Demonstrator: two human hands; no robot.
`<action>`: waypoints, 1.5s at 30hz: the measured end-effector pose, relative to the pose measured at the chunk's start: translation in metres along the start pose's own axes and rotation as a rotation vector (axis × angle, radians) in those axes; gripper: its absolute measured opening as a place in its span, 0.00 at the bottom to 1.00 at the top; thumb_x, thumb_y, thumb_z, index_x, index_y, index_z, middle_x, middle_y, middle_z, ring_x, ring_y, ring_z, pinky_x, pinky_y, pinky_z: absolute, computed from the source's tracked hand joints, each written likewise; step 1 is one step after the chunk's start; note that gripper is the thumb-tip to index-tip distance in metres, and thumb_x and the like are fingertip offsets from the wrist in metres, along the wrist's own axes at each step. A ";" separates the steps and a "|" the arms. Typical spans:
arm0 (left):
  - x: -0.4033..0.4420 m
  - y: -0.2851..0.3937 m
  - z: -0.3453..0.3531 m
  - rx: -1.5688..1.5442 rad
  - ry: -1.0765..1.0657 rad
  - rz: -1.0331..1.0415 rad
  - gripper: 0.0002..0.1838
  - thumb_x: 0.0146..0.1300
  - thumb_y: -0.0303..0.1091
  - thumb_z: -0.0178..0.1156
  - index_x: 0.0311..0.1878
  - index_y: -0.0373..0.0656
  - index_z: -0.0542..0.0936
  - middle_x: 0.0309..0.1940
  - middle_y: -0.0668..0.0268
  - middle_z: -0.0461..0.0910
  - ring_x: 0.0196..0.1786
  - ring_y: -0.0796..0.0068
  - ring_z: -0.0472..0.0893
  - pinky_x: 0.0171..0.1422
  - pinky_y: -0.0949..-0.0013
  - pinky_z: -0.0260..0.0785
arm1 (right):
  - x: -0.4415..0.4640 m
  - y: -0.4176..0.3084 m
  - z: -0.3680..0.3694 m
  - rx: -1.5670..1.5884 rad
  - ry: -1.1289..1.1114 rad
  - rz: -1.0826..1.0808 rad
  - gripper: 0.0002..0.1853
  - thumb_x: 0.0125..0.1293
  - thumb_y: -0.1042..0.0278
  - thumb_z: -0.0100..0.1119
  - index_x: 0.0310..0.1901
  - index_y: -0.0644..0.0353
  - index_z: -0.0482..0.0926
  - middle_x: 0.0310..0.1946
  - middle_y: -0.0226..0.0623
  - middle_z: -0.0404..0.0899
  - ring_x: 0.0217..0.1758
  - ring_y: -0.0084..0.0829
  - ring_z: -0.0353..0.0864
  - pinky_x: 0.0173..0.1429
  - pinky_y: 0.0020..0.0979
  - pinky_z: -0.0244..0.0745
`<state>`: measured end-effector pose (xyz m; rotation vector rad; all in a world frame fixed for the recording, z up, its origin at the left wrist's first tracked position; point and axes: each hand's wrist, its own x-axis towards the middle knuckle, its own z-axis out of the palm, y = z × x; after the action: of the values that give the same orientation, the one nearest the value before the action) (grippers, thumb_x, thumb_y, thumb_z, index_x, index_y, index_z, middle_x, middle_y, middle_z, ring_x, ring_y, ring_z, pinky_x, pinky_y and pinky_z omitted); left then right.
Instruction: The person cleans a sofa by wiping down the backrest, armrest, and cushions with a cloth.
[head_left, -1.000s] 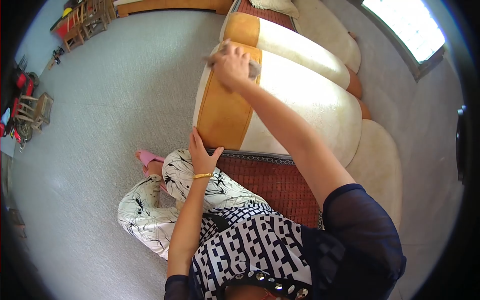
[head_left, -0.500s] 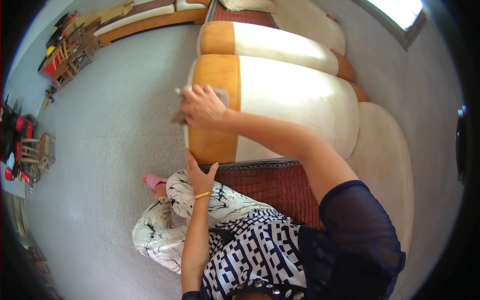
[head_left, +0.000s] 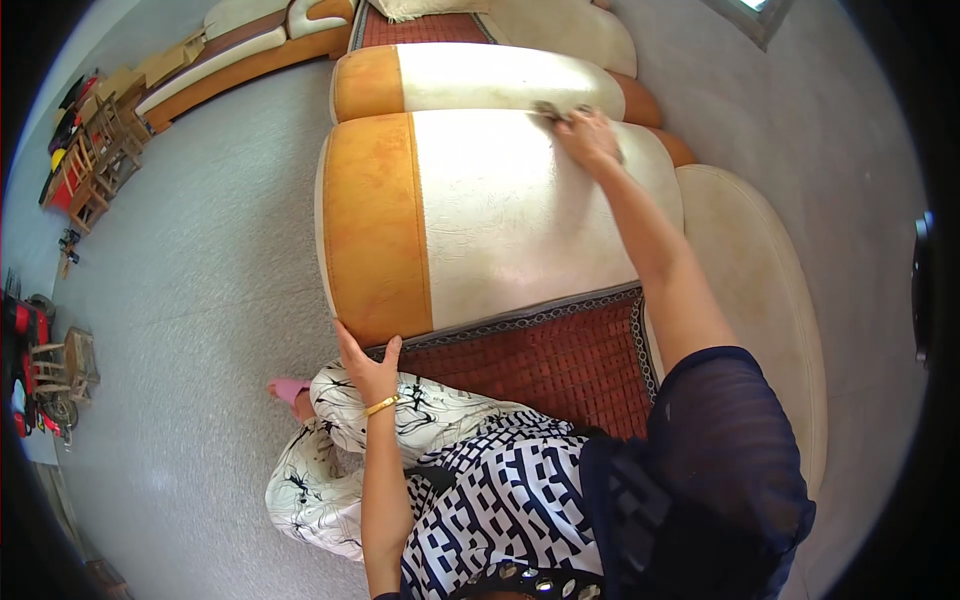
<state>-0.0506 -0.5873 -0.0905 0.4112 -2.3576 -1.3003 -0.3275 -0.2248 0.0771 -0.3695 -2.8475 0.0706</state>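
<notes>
A sofa armrest (head_left: 520,215), cream with an orange front panel (head_left: 372,225), lies in front of me. My right hand (head_left: 592,138) is at its far upper edge, closed around a grey-brown cloth (head_left: 546,110) that is pressed to the cream surface. Much of the cloth is hidden under the hand, and its edges are blurred. My left hand (head_left: 370,368), with a gold bracelet at the wrist, rests against the armrest's near front corner. Its thumb and fingers are spread apart, with nothing held between them.
A red-brown woven seat mat (head_left: 530,350) lies beside my legs. Beyond stands a second cream and orange armrest (head_left: 500,78); a cream backrest (head_left: 755,270) runs along the wall at right. Wooden chairs (head_left: 88,185), a stool (head_left: 78,365) and another sofa (head_left: 230,75) stand across the grey floor.
My right hand has moved with the cloth from the orange front panel, away to the right, onto the far part of the cream surface. My left hand stays at the near corner. The view has shifted.
</notes>
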 end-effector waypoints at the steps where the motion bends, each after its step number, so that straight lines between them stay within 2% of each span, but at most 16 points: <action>1: 0.000 0.000 0.000 0.006 0.010 0.023 0.55 0.47 0.40 0.73 0.73 0.38 0.49 0.70 0.46 0.55 0.71 0.46 0.58 0.73 0.54 0.51 | 0.005 0.034 0.005 -0.053 -0.003 0.057 0.21 0.66 0.45 0.48 0.55 0.44 0.77 0.59 0.39 0.70 0.64 0.38 0.69 0.64 0.42 0.66; 5: 0.001 0.000 -0.001 0.027 0.008 0.009 0.55 0.47 0.40 0.72 0.73 0.38 0.49 0.70 0.46 0.55 0.72 0.46 0.56 0.74 0.54 0.50 | -0.025 0.128 0.018 -0.022 0.208 0.370 0.22 0.62 0.46 0.50 0.55 0.41 0.77 0.58 0.44 0.68 0.63 0.45 0.67 0.62 0.48 0.66; 9: 0.000 0.002 -0.001 0.028 0.007 0.027 0.54 0.47 0.39 0.72 0.73 0.38 0.49 0.71 0.46 0.54 0.72 0.46 0.56 0.74 0.54 0.50 | -0.060 0.129 0.030 0.000 0.264 0.514 0.22 0.61 0.45 0.50 0.56 0.39 0.75 0.61 0.48 0.63 0.63 0.50 0.63 0.61 0.52 0.61; 12: 0.001 0.002 -0.002 0.019 0.013 0.037 0.54 0.47 0.38 0.72 0.73 0.38 0.49 0.71 0.46 0.54 0.72 0.47 0.56 0.74 0.53 0.50 | -0.086 0.089 0.029 -0.023 0.288 0.453 0.22 0.61 0.46 0.52 0.57 0.38 0.75 0.62 0.48 0.63 0.63 0.49 0.63 0.62 0.51 0.61; 16: 0.001 0.004 -0.002 0.030 0.008 0.031 0.54 0.47 0.38 0.72 0.73 0.38 0.49 0.71 0.46 0.54 0.72 0.47 0.56 0.74 0.53 0.50 | -0.137 0.001 0.018 0.100 0.305 0.083 0.22 0.59 0.54 0.57 0.57 0.38 0.75 0.62 0.46 0.65 0.64 0.45 0.64 0.62 0.50 0.61; 20: 0.001 0.004 -0.003 0.042 -0.001 0.040 0.55 0.47 0.40 0.72 0.74 0.39 0.48 0.70 0.46 0.55 0.71 0.47 0.57 0.74 0.54 0.50 | -0.194 -0.099 0.010 0.305 0.308 -0.316 0.23 0.53 0.61 0.62 0.54 0.41 0.77 0.60 0.44 0.66 0.59 0.42 0.67 0.56 0.45 0.64; 23: 0.001 -0.004 0.000 -0.002 0.014 0.075 0.55 0.47 0.42 0.73 0.73 0.38 0.50 0.68 0.45 0.58 0.69 0.47 0.60 0.72 0.56 0.54 | -0.246 -0.161 0.010 0.409 0.355 -0.628 0.19 0.53 0.61 0.60 0.50 0.43 0.78 0.58 0.41 0.66 0.55 0.38 0.67 0.54 0.42 0.64; 24: 0.001 -0.008 0.001 -0.074 0.010 0.089 0.55 0.46 0.43 0.73 0.73 0.38 0.51 0.67 0.44 0.60 0.68 0.46 0.62 0.71 0.57 0.56 | -0.259 -0.173 0.010 0.464 0.353 -0.758 0.18 0.54 0.60 0.58 0.49 0.44 0.78 0.57 0.40 0.65 0.55 0.38 0.67 0.55 0.40 0.63; 25: 0.002 -0.011 0.000 -0.070 0.005 0.092 0.55 0.46 0.43 0.73 0.73 0.38 0.51 0.67 0.44 0.60 0.68 0.46 0.62 0.71 0.57 0.56 | -0.267 -0.178 0.015 0.467 0.353 -0.751 0.18 0.54 0.60 0.58 0.49 0.44 0.78 0.57 0.40 0.65 0.55 0.38 0.67 0.55 0.40 0.63; 27: 0.004 -0.013 -0.001 0.024 -0.080 -0.027 0.54 0.47 0.42 0.74 0.72 0.36 0.52 0.62 0.46 0.67 0.65 0.52 0.69 0.67 0.61 0.60 | -0.275 -0.182 0.022 0.303 0.483 -1.051 0.17 0.55 0.59 0.55 0.48 0.45 0.78 0.56 0.38 0.64 0.56 0.37 0.65 0.56 0.38 0.61; 30: 0.002 -0.005 -0.003 -0.081 -0.103 -0.038 0.55 0.47 0.44 0.73 0.73 0.37 0.51 0.65 0.42 0.63 0.67 0.46 0.64 0.69 0.57 0.57 | -0.260 -0.161 0.024 0.413 0.415 -1.094 0.18 0.56 0.59 0.55 0.50 0.46 0.78 0.56 0.38 0.64 0.57 0.37 0.64 0.58 0.37 0.60; 34: 0.002 0.002 -0.002 0.034 -0.019 0.079 0.55 0.48 0.44 0.72 0.73 0.37 0.50 0.66 0.42 0.61 0.68 0.45 0.63 0.71 0.56 0.54 | -0.222 -0.090 0.015 0.342 0.475 -0.933 0.20 0.53 0.62 0.60 0.51 0.42 0.77 0.54 0.38 0.66 0.53 0.37 0.69 0.52 0.38 0.66; 38: 0.003 -0.008 0.000 0.063 -0.022 0.063 0.55 0.49 0.45 0.72 0.73 0.37 0.49 0.69 0.42 0.57 0.71 0.45 0.60 0.73 0.56 0.52 | -0.172 0.025 0.027 0.298 0.546 -0.580 0.25 0.50 0.64 0.62 0.54 0.38 0.77 0.51 0.40 0.72 0.49 0.38 0.75 0.49 0.41 0.71; 42: 0.002 -0.003 -0.001 0.087 -0.013 0.049 0.56 0.49 0.48 0.72 0.73 0.37 0.48 0.69 0.42 0.57 0.70 0.45 0.61 0.72 0.55 0.54 | -0.130 0.156 0.033 -0.010 0.457 -0.047 0.23 0.56 0.56 0.58 0.55 0.38 0.76 0.52 0.45 0.71 0.53 0.43 0.73 0.52 0.42 0.71; 44: 0.003 -0.002 -0.001 0.091 -0.012 0.043 0.56 0.49 0.48 0.71 0.74 0.37 0.48 0.69 0.42 0.57 0.70 0.45 0.60 0.72 0.56 0.54 | -0.117 0.200 0.039 0.073 0.420 0.271 0.22 0.59 0.53 0.53 0.57 0.42 0.76 0.55 0.48 0.69 0.58 0.46 0.70 0.59 0.45 0.66; 45: 0.003 -0.003 0.000 0.083 -0.006 0.046 0.56 0.49 0.47 0.71 0.74 0.38 0.48 0.69 0.42 0.57 0.70 0.45 0.60 0.72 0.56 0.54 | -0.116 0.202 0.046 0.071 0.425 0.269 0.22 0.59 0.53 0.53 0.57 0.42 0.76 0.55 0.48 0.69 0.58 0.46 0.70 0.59 0.45 0.66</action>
<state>-0.0527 -0.5905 -0.0923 0.3755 -2.4176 -1.1881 -0.1831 -0.0602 -0.0138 -0.6627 -2.3574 0.1281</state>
